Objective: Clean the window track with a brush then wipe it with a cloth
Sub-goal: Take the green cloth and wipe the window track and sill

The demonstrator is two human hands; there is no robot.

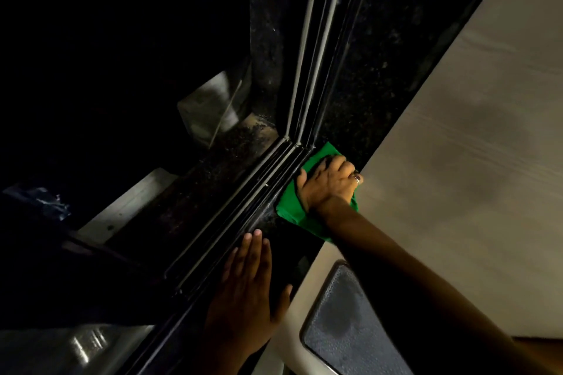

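Observation:
The dark window track runs diagonally from lower left to the corner at centre, where it meets the upright frame rails. A green cloth lies on the dark stone sill beside the track, close to that corner. My right hand presses down on the cloth, fingers curled over it, a ring on one finger. My left hand rests flat on the sill lower down, fingers straight and together, holding nothing. No brush is in view.
A pale wall fills the right side. A grey textured panel with a light rim sits at the bottom right. Beyond the track it is dark, with a pale ledge and a whitish object outside.

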